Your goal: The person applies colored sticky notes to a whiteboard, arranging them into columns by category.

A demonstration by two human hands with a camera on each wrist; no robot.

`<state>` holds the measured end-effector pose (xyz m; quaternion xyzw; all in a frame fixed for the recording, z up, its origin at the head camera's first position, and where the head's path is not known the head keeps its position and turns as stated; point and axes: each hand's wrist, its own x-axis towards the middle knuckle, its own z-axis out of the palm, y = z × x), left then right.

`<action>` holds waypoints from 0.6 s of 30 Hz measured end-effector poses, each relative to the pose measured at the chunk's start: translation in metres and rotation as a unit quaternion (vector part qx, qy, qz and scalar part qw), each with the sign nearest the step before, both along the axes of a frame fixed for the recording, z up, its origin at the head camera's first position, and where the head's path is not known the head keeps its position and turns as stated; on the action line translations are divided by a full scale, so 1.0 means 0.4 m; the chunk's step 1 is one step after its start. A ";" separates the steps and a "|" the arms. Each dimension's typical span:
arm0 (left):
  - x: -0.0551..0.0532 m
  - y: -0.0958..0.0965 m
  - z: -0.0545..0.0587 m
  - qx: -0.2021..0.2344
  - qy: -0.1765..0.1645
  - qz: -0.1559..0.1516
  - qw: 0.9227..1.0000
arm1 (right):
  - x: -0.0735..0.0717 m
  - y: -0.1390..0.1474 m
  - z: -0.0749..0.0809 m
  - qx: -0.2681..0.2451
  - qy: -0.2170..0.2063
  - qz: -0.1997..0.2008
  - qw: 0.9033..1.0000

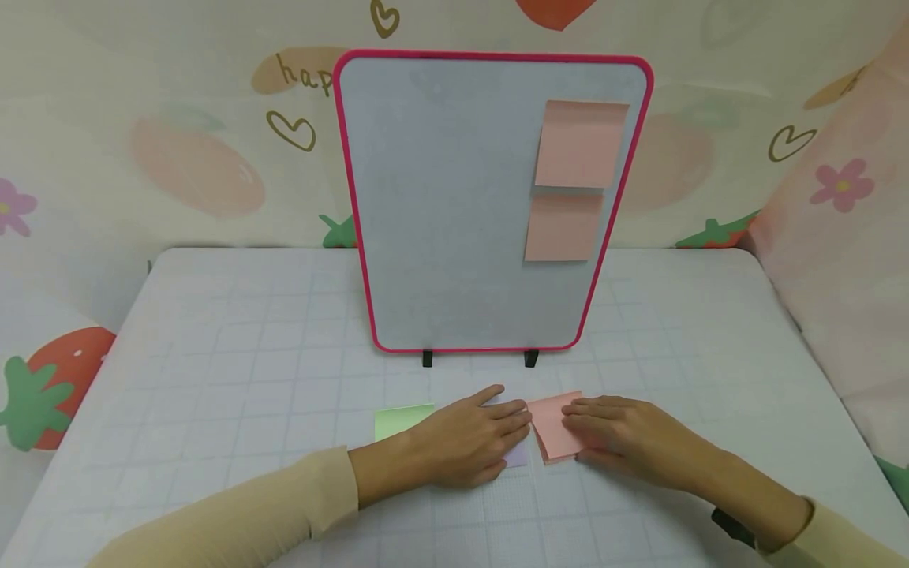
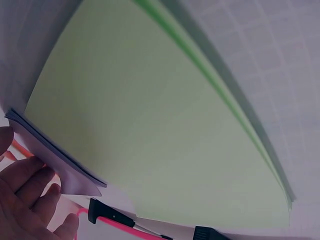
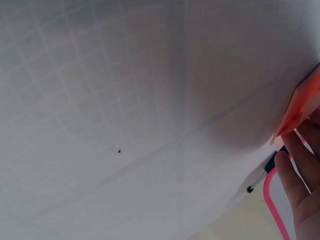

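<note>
The right hand [image 1: 637,442], grip unclear, likely readies the square pink paper pad [image 1: 551,422] from three o'clock; the straight-fingered left hand [image 1: 469,438] should steady peeling.

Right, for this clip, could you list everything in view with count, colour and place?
board: 1, pale grey with pink-red frame, upright on the table
feet: 2, black, at the board's bottom edge
notes: 2, pink, board's right side, one above the other
green pad: 1, green, on the table, partly behind the left arm
purple pad: 1, pale purple, under the left grip
pink pad: 1, pink, under the right fingers
table: 1, white, grid-patterned
backdrop: count unclear, cream with fruit, hearts and flowers, behind and beside the table
sleeves: 2, beige, both arms
left grip: 1, bare, on the purple pad
right grip: 1, bare, on the pink pad
</note>
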<state>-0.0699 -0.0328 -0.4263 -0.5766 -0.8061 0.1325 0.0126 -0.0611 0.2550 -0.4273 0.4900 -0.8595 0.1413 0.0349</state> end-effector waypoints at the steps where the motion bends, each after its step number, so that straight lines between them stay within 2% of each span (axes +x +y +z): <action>1: 0.000 0.000 0.000 0.000 0.001 0.000 1.000 | 0.000 0.000 0.002 0.000 0.000 0.000 1.000; 13: 0.002 -0.002 0.001 0.000 0.012 -0.003 1.000 | -0.004 0.000 0.003 -0.062 0.017 0.000 0.998; 18: 0.003 -0.003 0.002 0.001 0.011 -0.001 1.000 | -0.006 -0.001 0.008 -0.069 0.029 -0.001 0.997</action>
